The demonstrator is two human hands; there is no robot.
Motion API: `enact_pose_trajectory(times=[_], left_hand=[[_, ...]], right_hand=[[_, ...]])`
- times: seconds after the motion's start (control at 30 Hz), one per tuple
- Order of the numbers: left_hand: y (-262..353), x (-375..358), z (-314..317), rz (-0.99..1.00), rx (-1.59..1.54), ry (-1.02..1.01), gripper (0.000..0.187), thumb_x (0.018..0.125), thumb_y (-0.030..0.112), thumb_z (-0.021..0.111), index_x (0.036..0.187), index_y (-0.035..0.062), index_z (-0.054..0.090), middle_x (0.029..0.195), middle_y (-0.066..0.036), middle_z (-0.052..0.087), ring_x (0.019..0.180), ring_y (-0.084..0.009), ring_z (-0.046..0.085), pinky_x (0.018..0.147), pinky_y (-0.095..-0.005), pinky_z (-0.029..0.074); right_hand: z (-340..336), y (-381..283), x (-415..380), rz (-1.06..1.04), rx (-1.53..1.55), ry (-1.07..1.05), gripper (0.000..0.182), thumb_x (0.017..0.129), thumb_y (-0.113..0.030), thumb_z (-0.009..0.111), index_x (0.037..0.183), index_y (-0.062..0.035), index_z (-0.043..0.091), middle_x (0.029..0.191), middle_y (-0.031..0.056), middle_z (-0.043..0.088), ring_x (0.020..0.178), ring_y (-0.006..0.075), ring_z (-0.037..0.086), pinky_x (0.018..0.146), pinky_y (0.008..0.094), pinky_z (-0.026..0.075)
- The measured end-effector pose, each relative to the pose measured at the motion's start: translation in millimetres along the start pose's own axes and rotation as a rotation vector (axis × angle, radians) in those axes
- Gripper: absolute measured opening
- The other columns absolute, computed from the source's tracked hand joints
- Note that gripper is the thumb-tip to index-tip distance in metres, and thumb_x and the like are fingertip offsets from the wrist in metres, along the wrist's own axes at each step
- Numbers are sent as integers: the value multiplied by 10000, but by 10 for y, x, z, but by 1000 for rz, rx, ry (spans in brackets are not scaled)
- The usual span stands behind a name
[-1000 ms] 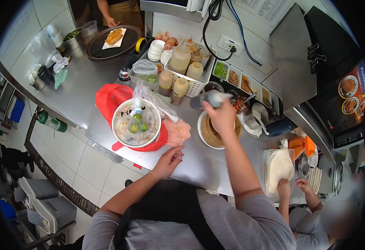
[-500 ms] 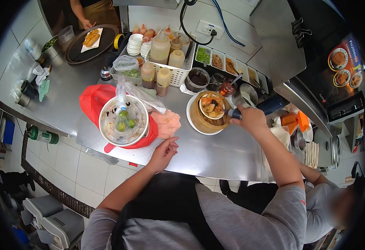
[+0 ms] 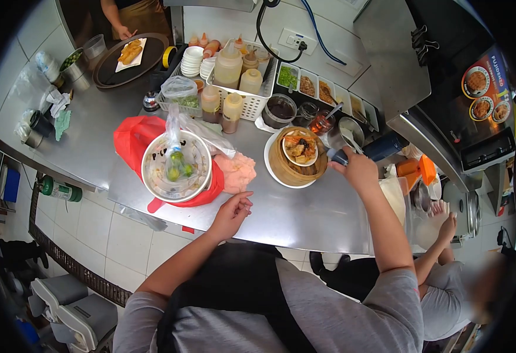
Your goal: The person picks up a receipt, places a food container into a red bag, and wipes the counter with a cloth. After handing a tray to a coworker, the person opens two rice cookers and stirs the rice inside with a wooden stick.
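While right hand [image 3: 359,169] grips it, dark bottle [image 3: 339,156], beside steamer [image 3: 298,157]

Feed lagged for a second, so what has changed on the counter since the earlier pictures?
The right hand, which held a shaker over the steamer, has swung right and now grips a dark bottle beside it. The food in the steamer is now uncovered. The left hand stays resting on the counter; the bowl has not moved.

One bamboo steamer [image 3: 296,159], one lidded bowl [image 3: 176,166], perhaps seven sauce bottles [image 3: 228,65].
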State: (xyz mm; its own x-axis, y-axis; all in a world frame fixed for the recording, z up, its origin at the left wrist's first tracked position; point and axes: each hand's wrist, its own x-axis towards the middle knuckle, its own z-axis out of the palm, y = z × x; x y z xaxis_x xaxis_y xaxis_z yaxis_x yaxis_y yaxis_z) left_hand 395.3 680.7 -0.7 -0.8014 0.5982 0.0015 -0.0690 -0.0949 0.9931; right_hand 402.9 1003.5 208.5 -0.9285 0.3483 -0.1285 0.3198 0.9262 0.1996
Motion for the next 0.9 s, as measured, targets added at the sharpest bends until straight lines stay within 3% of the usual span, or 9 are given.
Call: enact_pose_trajectory(times=[0.07, 0.17, 0.33, 0.6, 0.67, 0.7, 0.73, 0.8, 0.9], left_hand=[[43, -5, -12, -17, 11, -13, 399, 946, -12, 498, 1340, 49, 471, 1030, -60, 568, 852, -112, 600, 793, -250, 511], [39, 3, -20, -32, 23, -21, 400, 956, -16, 486, 1350, 50, 458, 1039, -57, 556, 873, -110, 590, 825, -259, 516], [46, 8, -19, -24, 26, -22, 398, 955, -14, 491, 1347, 52, 461, 1028, -58, 553, 867, -108, 589, 821, -261, 520], [18, -7, -21, -22, 25, 1, 382, 954, -5, 497, 1331, 46, 467, 1021, -60, 548, 853, -115, 594, 798, -257, 515], [16, -10, -25, -2, 26, 23, 379, 950, 4, 506, 1325, 49, 470, 1003, -59, 551, 840, -113, 598, 781, -253, 511], [39, -12, -29, 7, 55, 14, 383, 946, 4, 511, 1324, 49, 471, 993, -59, 554, 836, -112, 598, 772, -252, 509], [53, -15, -26, 15, 83, 1, 387, 942, 4, 516, 1323, 50, 473, 983, -59, 557, 832, -110, 598, 762, -252, 508], [9, 8, -25, 33, 98, 9, 391, 937, 5, 522, 1323, 52, 476, 962, -54, 561, 813, -107, 592, 742, -249, 503], [-16, 3, -17, 37, 123, -2, 392, 917, 13, 540, 1304, 51, 490, 969, -62, 572, 785, -116, 600, 727, -254, 497]], right_hand=[[196, 73, -3, 79, 159, -23, 649, 840, -594, 624, 1217, -69, 569, 923, 169, 705, 883, 310, 688, 753, 387, 534], [394, 2, -60, -73, 1133, 65, 457, 955, -347, 601, 1236, 1, 508, 1179, 152, 604, 1116, 180, 558, 971, 305, 414], [113, -883, 128, -279, 1622, 278, 466, 940, -205, 640, 1275, -1, 388, 1182, 115, 562, 1055, 186, 566, 947, 324, 439], [550, -2043, 1080, -154, 1253, 264, 578, 801, -122, 747, 1245, 40, 413, 1222, 274, 554, 1078, 435, 572, 921, 417, 462], [746, -2111, 1154, -169, 967, 881, 632, 782, -77, 753, 1289, 64, 402, 1253, 254, 511, 1130, 327, 544, 954, 359, 432], [615, -2128, 1032, -185, 1008, 1013, 746, 740, -111, 792, 1345, 41, 384, 1359, 306, 405, 1287, 412, 395, 1055, 428, 342], [475, -2184, 865, -189, 1013, 1046, 699, 753, -107, 785, 1324, 33, 406, 1218, 270, 541, 1142, 404, 537, 984, 435, 426], [377, -2422, 713, -121, 1350, 430, 660, 771, -121, 774, 1307, 29, 419, 999, 195, 649, 900, 385, 646, 851, 455, 513], [210, -2703, 949, 114, 1428, 160, 580, 766, -208, 785, 1216, 33, 510, 869, 164, 692, 760, 382, 676, 739, 463, 542]])
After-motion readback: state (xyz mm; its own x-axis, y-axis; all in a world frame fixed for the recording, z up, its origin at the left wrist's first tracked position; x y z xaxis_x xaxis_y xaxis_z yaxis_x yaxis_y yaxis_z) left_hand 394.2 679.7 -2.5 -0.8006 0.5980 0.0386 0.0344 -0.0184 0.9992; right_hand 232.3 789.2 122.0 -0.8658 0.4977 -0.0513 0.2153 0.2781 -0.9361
